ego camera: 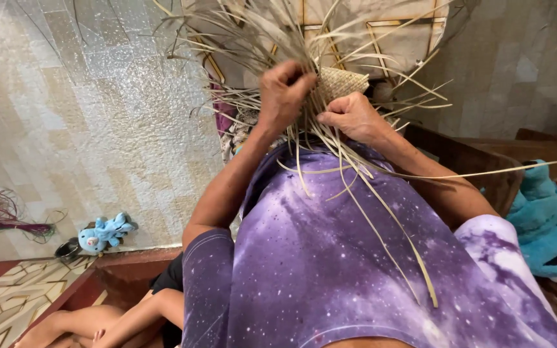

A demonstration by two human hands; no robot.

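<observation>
Straw strips (pixel 356 187) light, springy | left hand (pixel 283 96) fisted on them | right hand (pixel 354 116) pinches near weave (pixel 343 82) | grip close to it

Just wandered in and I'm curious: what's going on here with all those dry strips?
A person in a purple shirt is working a small woven piece of pale, dry strips. The left hand is closed around a bunch of loose strips beside the woven patch, and the right hand pinches strips just below it. Long unwoven strands hang down over the shirt. A blue soft toy lies on the floor to the left, near a bundle of reddish fibres.
</observation>
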